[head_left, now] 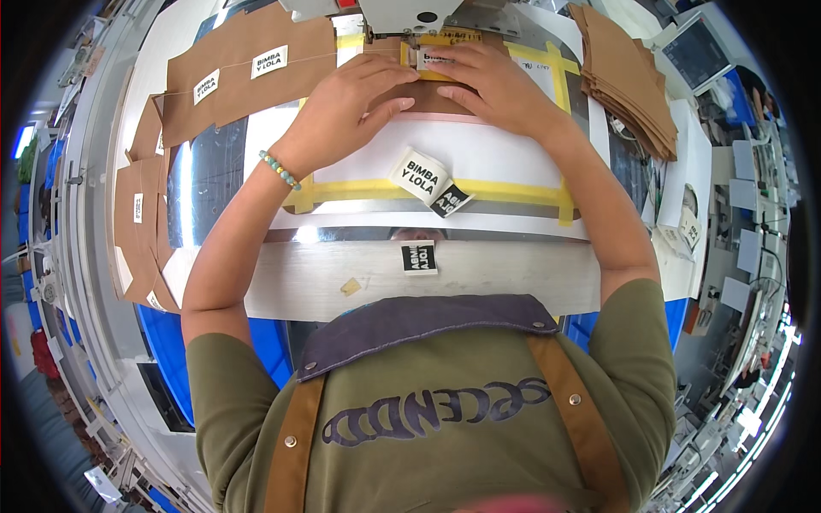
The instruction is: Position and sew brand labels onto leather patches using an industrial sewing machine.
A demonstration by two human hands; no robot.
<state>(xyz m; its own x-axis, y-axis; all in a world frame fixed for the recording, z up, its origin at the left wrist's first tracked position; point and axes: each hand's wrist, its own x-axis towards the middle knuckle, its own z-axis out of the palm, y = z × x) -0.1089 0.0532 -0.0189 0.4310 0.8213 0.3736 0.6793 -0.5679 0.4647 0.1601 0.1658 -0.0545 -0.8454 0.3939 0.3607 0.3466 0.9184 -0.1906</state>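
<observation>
My left hand (pixel 346 107) lies on a brown fabric piece (pixel 386 48) with its fingers stretched towards a yellow-edged guide (pixel 410 56). From the other side, my right hand (pixel 492 81) reaches in, its fingertips flat on a small white label (pixel 423 58) inside that guide. Part of the label is covered by those fingers. Both thumbs point inward over the brown fabric. Directly beyond my fingers is the white head of a sewing machine (pixel 409 15). Nearer me, a stack of white labels (pixel 419 175) rests on the white taped sheet, one of them folded to its black back.
Brown pieces with white labels (pixel 256 64) trail off to the left and over the table edge. A pile of brown fabric (pixel 624 81) lies at the far right. Yellow tape (pixel 359 190) borders the sheet. One black label (pixel 418 257) sits on the metal front edge (pixel 513 274).
</observation>
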